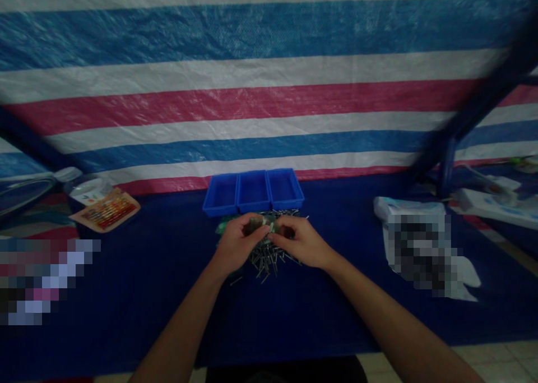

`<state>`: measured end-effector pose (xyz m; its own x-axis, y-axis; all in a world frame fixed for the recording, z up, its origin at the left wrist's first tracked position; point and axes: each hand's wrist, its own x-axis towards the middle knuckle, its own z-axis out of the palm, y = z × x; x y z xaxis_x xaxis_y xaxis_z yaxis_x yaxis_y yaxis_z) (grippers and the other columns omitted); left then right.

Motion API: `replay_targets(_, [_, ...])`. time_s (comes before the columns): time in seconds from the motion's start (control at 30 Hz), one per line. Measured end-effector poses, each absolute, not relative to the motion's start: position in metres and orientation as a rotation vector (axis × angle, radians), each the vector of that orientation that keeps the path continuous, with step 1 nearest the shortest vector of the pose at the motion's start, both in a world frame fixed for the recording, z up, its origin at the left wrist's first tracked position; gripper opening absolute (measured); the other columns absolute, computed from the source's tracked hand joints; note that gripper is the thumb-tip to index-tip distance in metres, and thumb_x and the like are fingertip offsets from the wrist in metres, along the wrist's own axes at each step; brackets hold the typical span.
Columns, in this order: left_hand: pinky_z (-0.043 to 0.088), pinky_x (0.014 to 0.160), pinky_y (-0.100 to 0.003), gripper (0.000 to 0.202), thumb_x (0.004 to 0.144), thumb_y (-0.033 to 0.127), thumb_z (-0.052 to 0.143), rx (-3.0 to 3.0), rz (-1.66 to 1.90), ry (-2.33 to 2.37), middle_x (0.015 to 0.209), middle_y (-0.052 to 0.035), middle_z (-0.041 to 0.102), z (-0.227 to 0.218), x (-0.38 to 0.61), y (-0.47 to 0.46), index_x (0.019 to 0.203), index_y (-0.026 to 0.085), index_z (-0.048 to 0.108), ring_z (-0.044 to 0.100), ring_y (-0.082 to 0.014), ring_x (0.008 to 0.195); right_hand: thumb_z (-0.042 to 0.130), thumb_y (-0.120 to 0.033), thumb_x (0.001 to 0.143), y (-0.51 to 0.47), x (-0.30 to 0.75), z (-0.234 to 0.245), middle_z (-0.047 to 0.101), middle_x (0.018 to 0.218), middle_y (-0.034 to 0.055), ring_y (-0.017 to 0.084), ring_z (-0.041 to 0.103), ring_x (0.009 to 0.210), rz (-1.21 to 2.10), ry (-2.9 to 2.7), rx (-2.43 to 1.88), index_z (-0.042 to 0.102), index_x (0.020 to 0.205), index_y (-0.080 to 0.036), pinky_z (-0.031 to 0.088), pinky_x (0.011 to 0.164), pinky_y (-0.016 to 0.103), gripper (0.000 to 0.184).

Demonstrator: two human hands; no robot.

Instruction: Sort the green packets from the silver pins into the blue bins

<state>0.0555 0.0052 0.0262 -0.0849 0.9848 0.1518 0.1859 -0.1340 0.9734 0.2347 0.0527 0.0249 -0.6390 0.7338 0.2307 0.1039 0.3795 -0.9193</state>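
Observation:
Over a pile of thin metal pins, like nails or rivets, my left hand and my right hand meet with thumbs nearly touching. Both are closed, fingers curled inward. Between the fingertips shows a small pale, partly greenish piece, too small and dim to name. Green translucent material, perhaps plastic film, lies by the left hand. Some pins stick out behind the right hand, and one loose pin lies in front of the pile. Just beyond the hands stands a blue tray with three compartments.
A dark blue table carries everything. To the left are a clear plastic container and an orange-brown packet. A white plastic bag, partly pixelated, and a white power strip lie right. Striped sheeting hangs behind.

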Motion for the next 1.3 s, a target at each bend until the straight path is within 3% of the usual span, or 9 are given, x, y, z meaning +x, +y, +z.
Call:
replay_targets(0.17, [0.05,0.065,-0.025,0.025,0.074,0.03,0.073,1.389,1.344,1.36,0.079,0.0003,0.071,0.029,0.059,0.002,0.096,0.019,0.066,0.064,-0.0119,0.068,0.064,-0.036,0.085,0.05,0.232,0.024,0.045,0.06,-0.0053,0.009,0.039,0.056,1.28,-1.989,-0.75,0.055,0.068,-0.02,0.03,0.052,0.026,0.026])
replay_targets(0.3, [0.046,0.052,-0.021,0.049,0.073,0.032,0.076,1.365,1.454,1.445,0.071,0.0036,0.069,0.044,0.039,0.008,0.118,0.021,0.06,0.06,-0.0105,0.056,0.065,-0.042,0.085,0.05,0.231,0.02,0.055,0.067,-0.0033,0.011,0.045,0.058,1.312,-1.858,-0.778,0.065,0.088,-0.019,0.035,0.055,0.026,0.023])
replay_targets(0.37, [0.046,0.05,-0.022,0.054,0.072,0.035,0.077,1.375,1.547,1.558,0.067,0.0044,0.067,0.054,0.017,0.018,0.121,0.021,0.058,0.06,-0.0117,0.054,0.064,-0.042,0.085,0.051,0.231,0.019,0.06,0.07,-0.0018,0.012,0.049,0.06,1.287,-1.806,-0.801,0.066,0.096,-0.019,0.037,0.056,0.026,0.024])
replay_targets(0.5, [0.056,0.071,-0.034,0.049,0.074,0.039,0.073,1.56,1.357,1.954,0.086,-0.0049,0.074,0.068,-0.031,0.044,0.117,0.019,0.062,0.07,-0.0219,0.078,0.06,-0.037,0.087,0.054,0.233,0.021,0.062,0.07,-0.0003,0.013,0.053,0.063,1.217,-1.819,-0.841,0.067,0.091,-0.019,0.04,0.059,0.027,0.02])
replay_targets(0.63, [0.05,0.095,-0.046,0.039,0.083,0.039,0.064,1.867,1.122,2.472,0.113,-0.0136,0.072,0.062,-0.046,0.049,0.115,0.018,0.065,0.067,-0.032,0.106,0.058,-0.034,0.089,0.054,0.234,0.025,0.061,0.068,-0.001,0.012,0.052,0.06,1.125,-1.909,-0.864,0.067,0.086,-0.02,0.039,0.057,0.026,0.016])
replay_targets(0.83, [0.051,0.091,-0.041,0.03,0.089,0.038,0.056,2.111,1.227,2.351,0.104,-0.0108,0.073,0.037,-0.03,0.025,0.105,0.017,0.069,0.068,-0.0276,0.095,0.056,-0.028,0.09,0.055,0.234,0.022,0.063,0.069,-0.0017,0.01,0.054,0.059,1.005,-2.039,-0.846,0.067,0.087,-0.019,0.04,0.058,0.024,0.014])
replay_targets(1.07, [0.05,0.067,-0.028,0.026,0.089,0.038,0.057,2.021,1.39,2.208,0.086,-0.0039,0.073,0.035,-0.023,0.009,0.098,0.018,0.071,0.065,-0.0177,0.07,0.054,-0.028,0.092,0.054,0.235,0.02,0.066,0.077,-0.0004,0.011,0.056,0.064,0.904,-2.166,-0.882,0.067,0.092,-0.019,0.042,0.064,0.025,0.015])
replay_targets(1.3, [0.05,0.066,-0.026,0.026,0.088,0.037,0.056,1.944,1.369,2.17,0.079,-0.0016,0.074,0.032,-0.022,0.007,0.096,0.019,0.073,0.065,-0.0161,0.065,0.054,-0.02,0.087,0.059,0.244,0.023,0.065,0.079,0.0019,0.014,0.057,0.074,0.748,-2.329,-0.92,0.065,0.081,-0.019,0.041,0.07,0.029,0.012])
